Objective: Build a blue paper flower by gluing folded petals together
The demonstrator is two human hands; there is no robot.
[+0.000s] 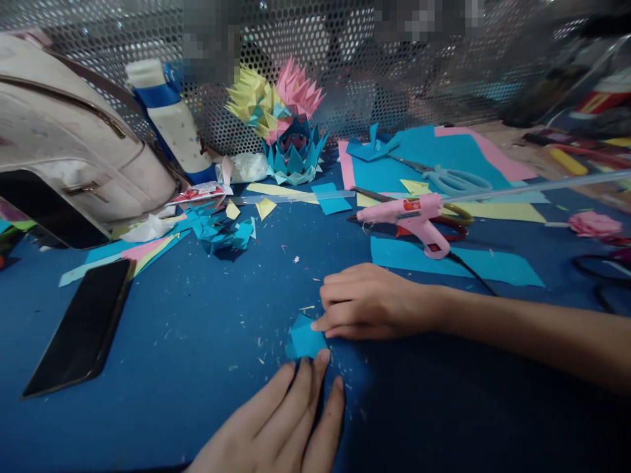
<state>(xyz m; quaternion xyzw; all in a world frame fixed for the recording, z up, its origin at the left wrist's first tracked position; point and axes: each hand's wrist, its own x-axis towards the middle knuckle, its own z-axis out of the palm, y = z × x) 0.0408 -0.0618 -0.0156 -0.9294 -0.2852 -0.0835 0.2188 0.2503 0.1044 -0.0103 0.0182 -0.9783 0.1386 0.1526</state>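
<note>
A small folded piece of blue paper (306,338) lies on the dark blue table (197,335), in front of me. My left hand (290,420) comes from the bottom edge, its fingers stretched out and its fingertips touching the paper's near edge. From the right reaches my right hand (369,302), its fingers curled in and the index fingertip pressing on the paper's right side. Whether anything is inside the curled fingers is hidden. Small paper scraps are scattered around the piece.
A pink glue gun (409,213) with a cord lies behind my right hand, near scissors (456,180) and blue sheets. A black phone (81,328) is at left. Spiky paper flowers (296,154), a bottle (172,125) and a bag (64,131) stand behind.
</note>
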